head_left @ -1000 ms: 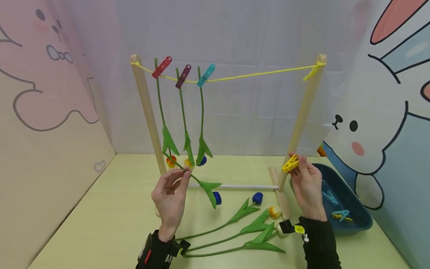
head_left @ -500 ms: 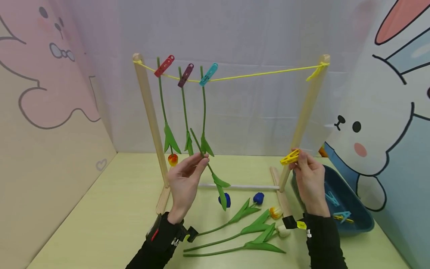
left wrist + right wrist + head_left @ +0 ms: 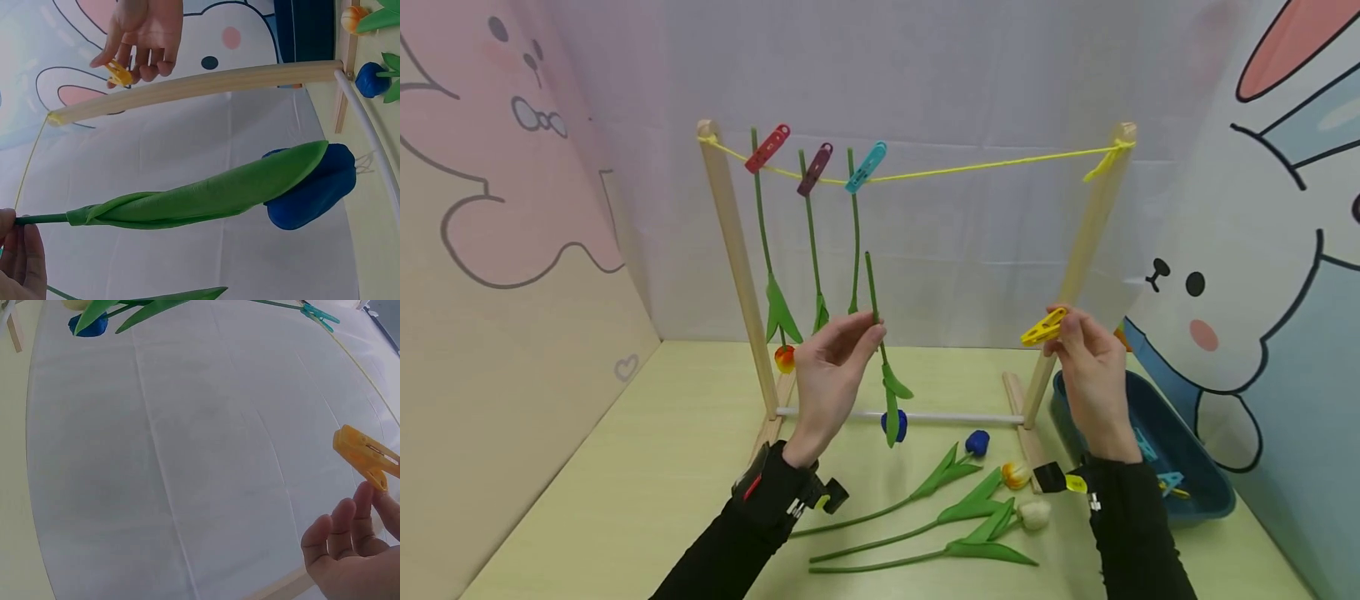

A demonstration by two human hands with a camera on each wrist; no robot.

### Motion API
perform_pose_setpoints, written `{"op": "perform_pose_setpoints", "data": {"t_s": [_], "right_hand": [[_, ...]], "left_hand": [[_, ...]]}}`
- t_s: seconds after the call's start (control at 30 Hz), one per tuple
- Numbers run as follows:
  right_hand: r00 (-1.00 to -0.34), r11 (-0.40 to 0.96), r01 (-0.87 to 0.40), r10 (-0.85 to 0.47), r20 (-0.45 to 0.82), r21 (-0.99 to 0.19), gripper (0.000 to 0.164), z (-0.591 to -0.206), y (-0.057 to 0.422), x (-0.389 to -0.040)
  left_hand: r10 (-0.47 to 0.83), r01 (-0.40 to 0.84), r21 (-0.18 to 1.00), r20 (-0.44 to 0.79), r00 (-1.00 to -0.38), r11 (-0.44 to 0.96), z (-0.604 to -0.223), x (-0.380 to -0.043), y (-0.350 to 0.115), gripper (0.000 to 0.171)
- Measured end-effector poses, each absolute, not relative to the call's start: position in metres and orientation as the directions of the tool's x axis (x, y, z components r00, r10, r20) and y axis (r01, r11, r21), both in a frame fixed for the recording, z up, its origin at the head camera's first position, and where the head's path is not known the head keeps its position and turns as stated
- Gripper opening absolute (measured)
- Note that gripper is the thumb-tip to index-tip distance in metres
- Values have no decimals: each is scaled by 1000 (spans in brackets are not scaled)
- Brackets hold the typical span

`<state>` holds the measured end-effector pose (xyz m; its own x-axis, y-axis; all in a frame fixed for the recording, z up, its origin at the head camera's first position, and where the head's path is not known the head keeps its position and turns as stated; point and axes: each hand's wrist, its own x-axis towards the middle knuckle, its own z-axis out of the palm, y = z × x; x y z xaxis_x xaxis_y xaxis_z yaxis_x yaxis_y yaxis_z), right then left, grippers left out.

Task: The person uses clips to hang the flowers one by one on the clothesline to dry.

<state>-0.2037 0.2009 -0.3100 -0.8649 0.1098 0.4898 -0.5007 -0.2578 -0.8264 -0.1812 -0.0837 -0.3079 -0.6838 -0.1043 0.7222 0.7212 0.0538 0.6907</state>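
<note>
My left hand point(image 3: 835, 371) pinches the green stem of a blue artificial tulip point(image 3: 893, 425), whose bloom hangs downward with the stem end up. In the left wrist view the tulip's long green leaf point(image 3: 206, 190) overlaps its blue bloom point(image 3: 312, 187). My right hand point(image 3: 1093, 379) holds a yellow clothespin point(image 3: 1043, 327) between thumb and fingers, in front of the right post. Above, a yellow string point(image 3: 970, 168) carries a red clothespin point(image 3: 767, 149), a maroon clothespin point(image 3: 815, 169) and a turquoise clothespin point(image 3: 867, 167), each gripping an upside-down tulip's stem. Two of those blooms are hidden behind my left hand.
Wooden posts point(image 3: 1093, 212) with a white crossbar point(image 3: 955, 418) hold the string. Several tulips lie on the table, among them a blue one point(image 3: 977, 443) and a white one point(image 3: 1034, 514). A dark blue basin point(image 3: 1217, 500) with clothespins stands at the right.
My left hand has moved right and up, and its tulip has swung from slanted to nearly upright, bloom down. My right hand has risen slightly with the yellow clothespin.
</note>
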Motion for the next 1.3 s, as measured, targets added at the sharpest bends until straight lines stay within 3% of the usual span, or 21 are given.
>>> {"op": "perform_pose_setpoints", "data": {"t_s": [0.23,0.6,0.83,1.07,1.3], "right_hand": [[-845,-172,-534,102,525,-827,21,-294,196,-206],[-760,-161,-650,134,636,-743,18,-265,180,-218],[-671,-146,-742,135,729,-655,18,-237,174,-228],[-664,-106,-748,129,736,-656,21,-214,163,-234],[-626,-49,-779,81,775,-624,15,-191,147,-245]], "left_hand": [[-80,706,704,710,-699,81,-302,-190,-81,26],[-98,637,758,651,-753,139,-292,-201,-81,27],[-121,649,745,666,-736,153,-281,-210,-81,27],[-126,685,717,697,-706,127,-272,-216,-78,25],[-91,741,671,739,-668,15,-284,-246,-78,33]]}}
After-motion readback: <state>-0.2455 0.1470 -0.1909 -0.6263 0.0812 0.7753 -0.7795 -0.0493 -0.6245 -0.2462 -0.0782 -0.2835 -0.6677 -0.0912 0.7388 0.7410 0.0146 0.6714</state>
